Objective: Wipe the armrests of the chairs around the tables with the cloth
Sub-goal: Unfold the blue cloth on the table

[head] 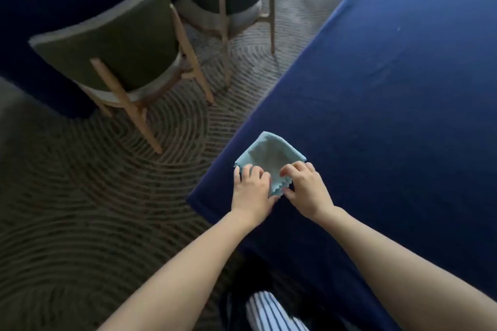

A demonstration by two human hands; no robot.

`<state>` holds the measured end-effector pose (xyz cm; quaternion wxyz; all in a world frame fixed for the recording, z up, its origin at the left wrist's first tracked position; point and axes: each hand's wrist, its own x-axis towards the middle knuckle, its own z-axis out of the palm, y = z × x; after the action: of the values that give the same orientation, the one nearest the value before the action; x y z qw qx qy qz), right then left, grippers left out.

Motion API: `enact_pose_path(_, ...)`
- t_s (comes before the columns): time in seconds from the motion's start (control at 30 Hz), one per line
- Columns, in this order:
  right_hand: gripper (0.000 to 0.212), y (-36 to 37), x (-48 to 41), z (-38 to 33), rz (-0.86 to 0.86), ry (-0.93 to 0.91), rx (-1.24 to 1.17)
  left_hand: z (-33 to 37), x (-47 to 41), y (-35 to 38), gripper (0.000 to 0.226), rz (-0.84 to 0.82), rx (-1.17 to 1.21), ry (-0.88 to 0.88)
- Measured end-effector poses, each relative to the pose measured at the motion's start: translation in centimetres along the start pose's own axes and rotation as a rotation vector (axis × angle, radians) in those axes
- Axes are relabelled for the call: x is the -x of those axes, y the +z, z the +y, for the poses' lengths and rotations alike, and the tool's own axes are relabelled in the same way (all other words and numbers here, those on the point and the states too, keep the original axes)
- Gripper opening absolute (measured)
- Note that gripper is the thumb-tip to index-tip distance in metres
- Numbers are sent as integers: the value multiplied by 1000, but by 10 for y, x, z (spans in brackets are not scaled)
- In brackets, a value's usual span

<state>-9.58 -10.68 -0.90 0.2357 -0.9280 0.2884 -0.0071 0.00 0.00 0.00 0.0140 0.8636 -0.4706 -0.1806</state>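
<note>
**A:** Which step is this? Nobody's at the two green chairs (107,54) on the left, so no armrest is getting wiped.

**B:** Looks like prep to me. The left hand (251,188) grips the cloth (269,153) by its near-left edge and the right hand (306,188) pinches its near corner. It's lying folded on the bench (390,88) corner. Next move: lift it and walk over to the chairs.

Single view: head-worn wide-angle cam, looking fwd and steeply down at the near corner of the blue table (403,88). Nearest the cam, at that corner: left hand (251,188) and right hand (306,188), both gripping the cloth (269,153). Two chairs (113,43) sit farther off, left of the table.
</note>
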Motion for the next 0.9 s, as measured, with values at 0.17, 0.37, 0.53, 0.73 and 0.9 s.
enact_pose_path(0.17, 17, 2, -5, -5, -7, 84, 48, -14, -12, 4, 29, 32, 56, 74)
enact_pose_path(0.37, 13, 9, 0, -13, 70, 198, 12, -12, -18, 2, 26, -4, 67, 126)
enact_pose_path(0.53, 13, 8, 10, -21, 170, 246, -106, -8, -19, 0, 26, 23, 128, 169)
enact_pose_path(0.73, 14, 1, 32, -17, 165, 308, -242, -6, -22, 9, 31, 77, 111, 226)
enact_pose_path(0.9, 16, -7, 52, -12, 115, 317, -302, -9, -23, 7, 14, 75, 223, 165)
